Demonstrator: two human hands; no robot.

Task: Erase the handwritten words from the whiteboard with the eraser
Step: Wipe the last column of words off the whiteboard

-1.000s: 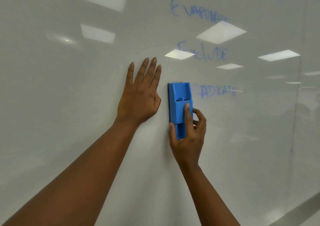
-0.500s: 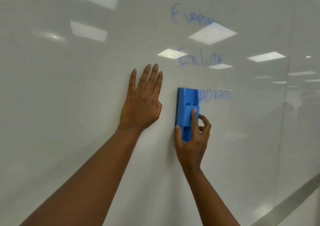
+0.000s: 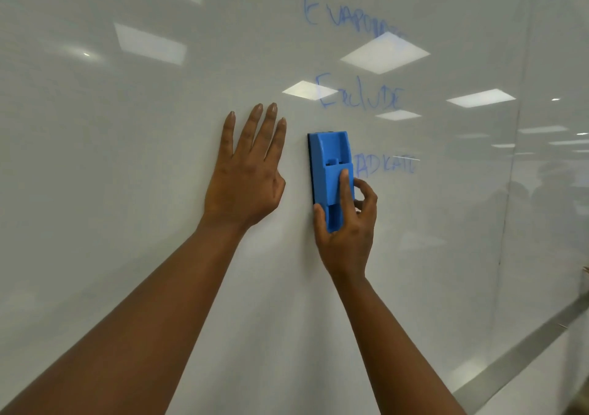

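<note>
A glossy whiteboard (image 3: 127,191) fills the view. My right hand (image 3: 347,233) grips the lower half of a blue plastic eraser (image 3: 331,163), held upright and pressed flat on the board. Faint blue handwriting runs down the board to its right: a top word (image 3: 350,16), a middle word (image 3: 360,96), and a bottom word (image 3: 387,166) whose first letters sit under the eraser's right edge. My left hand (image 3: 248,172) lies flat on the board just left of the eraser, fingers spread upward.
Ceiling light panels reflect brightly on the board (image 3: 385,53). The board's grey lower frame (image 3: 526,347) slants across the bottom right. A vertical seam (image 3: 516,159) runs down the board at the right.
The eraser and my right hand slid a little to the right, covering the start of the bottom word. My left hand stayed flat on the board.
</note>
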